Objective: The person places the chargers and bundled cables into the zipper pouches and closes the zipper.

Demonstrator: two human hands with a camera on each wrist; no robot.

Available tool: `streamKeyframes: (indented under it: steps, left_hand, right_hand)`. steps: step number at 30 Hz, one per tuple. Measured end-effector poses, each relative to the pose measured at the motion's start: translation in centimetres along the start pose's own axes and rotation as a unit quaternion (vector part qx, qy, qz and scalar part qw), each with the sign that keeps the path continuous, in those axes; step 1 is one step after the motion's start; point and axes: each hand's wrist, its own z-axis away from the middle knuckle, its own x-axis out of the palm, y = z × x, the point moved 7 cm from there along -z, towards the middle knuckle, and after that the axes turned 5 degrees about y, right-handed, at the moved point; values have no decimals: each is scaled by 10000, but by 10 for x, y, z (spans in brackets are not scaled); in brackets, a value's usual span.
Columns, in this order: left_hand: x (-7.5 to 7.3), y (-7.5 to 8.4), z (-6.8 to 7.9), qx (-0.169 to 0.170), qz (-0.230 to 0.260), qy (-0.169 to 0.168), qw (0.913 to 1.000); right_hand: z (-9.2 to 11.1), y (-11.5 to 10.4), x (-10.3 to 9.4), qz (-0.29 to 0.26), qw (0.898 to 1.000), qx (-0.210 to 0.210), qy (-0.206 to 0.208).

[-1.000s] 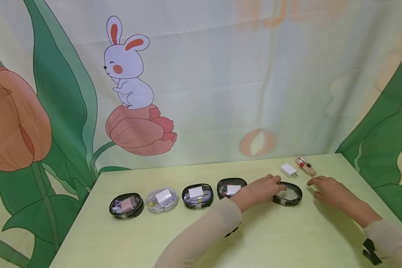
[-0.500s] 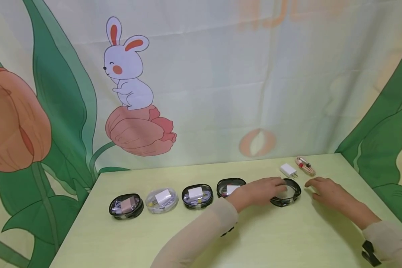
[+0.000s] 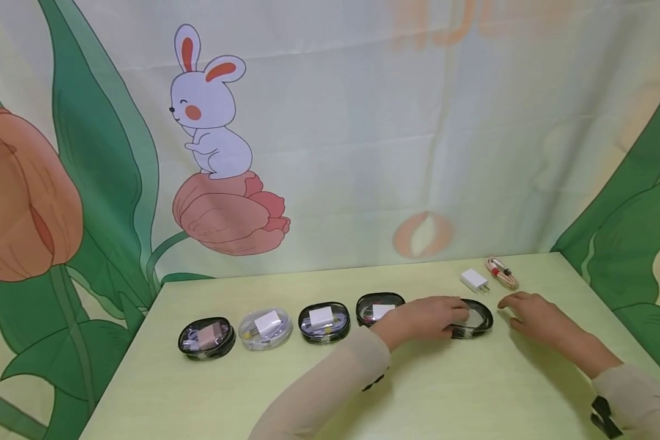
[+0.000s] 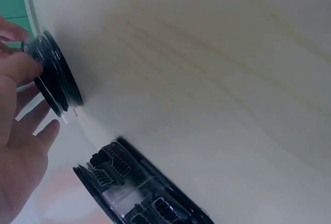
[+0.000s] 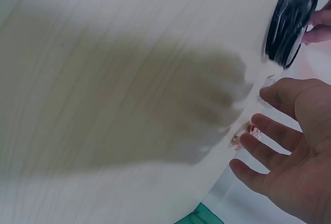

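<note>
An oval see-through case with black trim (image 3: 475,330) lies on the table at the right. My left hand (image 3: 426,318) pinches its left edge; in the left wrist view the thumb presses the side of the case (image 4: 51,76) and other fingers lie behind it. To the right of the case, my right hand (image 3: 544,321) hovers over the table with fingers loosely bent and nothing in them. The right wrist view shows that hand (image 5: 302,167) apart from the case. Behind the case are a white charger plug (image 3: 475,280) and a coiled pink cable (image 3: 502,273).
To the left stand more oval cases in a row: a black-trimmed one (image 3: 365,301) partly behind my left arm, another black one (image 3: 324,338), a clear one (image 3: 247,321) and a black one (image 3: 220,351). Chargers and cables show inside. A printed cloth (image 3: 335,153) hangs behind the table.
My left hand has come down from the far rim to the case's left side. The case has tilted and settled slightly leftward. My right hand has drifted a little left.
</note>
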Motion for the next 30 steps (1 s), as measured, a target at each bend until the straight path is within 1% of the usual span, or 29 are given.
streamKeyframes:
  steps: [3,6,8,10,11,12,14,15,17,19,21,23,24,25,27,30]
  left_hand:
    - [0,-2,-1,-87,11,-56,9999]
    - [-1,-3,-3,-314,-7,-24,9995]
    - [-3,-3,-4,-670,-57,119,9977]
    - [-5,-2,-6,-1275,-96,273,9914]
    - [-6,-2,-8,-1630,-117,362,9859]
    - [-6,-1,-8,-2022,-142,426,9783]
    - [-6,0,-10,-2785,-167,485,9591]
    - [-4,0,-11,-3101,-246,419,9494]
    - [-2,2,-14,-3573,-418,282,9326]
    - [1,4,-18,-3888,-519,57,9198]
    - [4,5,-22,-4070,-558,-160,9116]
    - [6,7,-24,-4139,-490,-279,9086]
    - [6,9,-25,-4136,-410,-313,9090]
    - [6,11,-25,-4114,-332,-327,9102]
    - [3,15,-25,-4005,-187,-262,9157]
    - [-3,18,-25,-3768,-7,-52,9263]
  right_hand:
    - [-1,2,0,-19,10000,42,-63]
    - [-1,2,-2,-43,10000,43,-39]
    - [-2,3,-2,-73,10000,50,-14]
    - [-4,6,-3,-121,9998,135,-35]
    - [-5,9,-3,-158,9997,204,-47]
    - [-7,12,-4,-189,9994,289,-63]
    - [-12,18,-6,-260,9986,459,-71]
    - [-14,21,-7,-316,9980,551,-59]
    - [-21,28,-11,-433,9966,697,47]
    - [-28,33,-15,-540,9951,812,160]
    - [-34,38,-17,-646,9934,911,247]
    - [-40,43,-17,-712,9920,1017,231]
    - [-43,46,-16,-736,9912,1084,199]
    - [-44,48,-15,-759,9904,1148,149]
    - [-47,52,-13,-805,9882,1304,47]
    - [-49,57,-12,-875,9836,1572,-115]
